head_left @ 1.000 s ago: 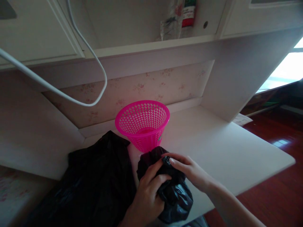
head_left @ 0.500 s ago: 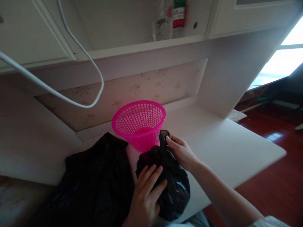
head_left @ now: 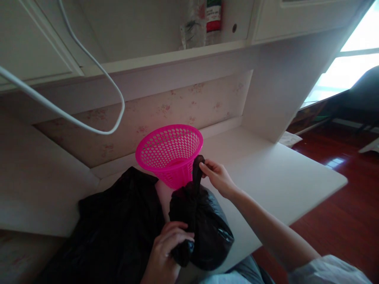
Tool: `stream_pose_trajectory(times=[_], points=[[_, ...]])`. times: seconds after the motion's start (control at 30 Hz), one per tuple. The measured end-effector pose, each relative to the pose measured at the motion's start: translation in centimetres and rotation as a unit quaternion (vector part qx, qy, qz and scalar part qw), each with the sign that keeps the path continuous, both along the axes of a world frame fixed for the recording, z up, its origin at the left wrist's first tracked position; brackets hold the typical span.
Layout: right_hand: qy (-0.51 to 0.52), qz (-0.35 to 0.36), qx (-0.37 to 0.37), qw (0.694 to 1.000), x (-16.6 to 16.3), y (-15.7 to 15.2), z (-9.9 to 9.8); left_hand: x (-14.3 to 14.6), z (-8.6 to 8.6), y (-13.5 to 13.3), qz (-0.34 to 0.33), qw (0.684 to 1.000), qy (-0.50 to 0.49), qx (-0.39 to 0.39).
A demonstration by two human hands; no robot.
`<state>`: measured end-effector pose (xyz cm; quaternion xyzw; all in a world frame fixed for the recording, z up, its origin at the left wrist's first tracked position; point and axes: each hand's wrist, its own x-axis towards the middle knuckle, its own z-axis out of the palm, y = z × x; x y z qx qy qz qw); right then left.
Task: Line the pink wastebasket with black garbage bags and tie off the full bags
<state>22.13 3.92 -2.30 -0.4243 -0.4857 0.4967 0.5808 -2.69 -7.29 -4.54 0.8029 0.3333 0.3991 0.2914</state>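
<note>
A filled black plastic bag [head_left: 211, 232] rests on the white desk near its front edge, its top gathered. My right hand [head_left: 217, 175] pinches one twisted end of it, pulled up beside the basket. Lower down, my left hand [head_left: 168, 246] has its fingers curled round another part of the same bag at its near left side. Right behind the bag stands a pink mesh basket [head_left: 180, 173], upright, with nothing visible inside. To the left lies a second, larger black plastic bag [head_left: 115, 225], spread loosely and touched by neither hand.
The white desk [head_left: 266, 177] reaches right to a rounded corner above a red floor. A white cable [head_left: 79, 122] hangs in a loop at upper left. Overhead, a shelf [head_left: 166, 55] holds a clear plastic package [head_left: 195, 29] and a bottle with a red and green label [head_left: 213, 17].
My left hand has gone from lying over the bag to gripping its lower left part. My right hand has drawn the bag's end up into a longer strand. The view has shifted slightly.
</note>
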Motion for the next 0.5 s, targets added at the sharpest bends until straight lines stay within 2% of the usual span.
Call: stream_pose_trajectory(times=[0.13, 0.23, 0.3, 0.43, 0.5], points=[[-0.073, 0.103, 0.074, 0.989, -0.6, -1.2, 4.3, 0.9, 2.8, 2.8, 0.078, 0.996, -0.029, -0.028], [-0.179, 0.162, 0.186, 0.952, -1.4, -2.0, 6.1, 2.2, 3.9, 5.7, 0.078, 0.994, -0.059, -0.058], [-0.209, 0.159, 0.225, 0.938, -1.6, -2.8, 6.1, 3.1, 4.3, 7.2, 0.052, 0.991, -0.072, -0.100], [-0.132, 0.088, 0.178, 0.971, -0.8, -5.5, 4.1, 3.9, 4.8, 8.2, 0.059, 0.987, -0.080, -0.123], [-0.184, 0.090, 0.168, 0.964, -0.3, -7.0, 2.5, 4.2, 5.1, 8.0, 0.052, 0.989, -0.078, -0.114]])
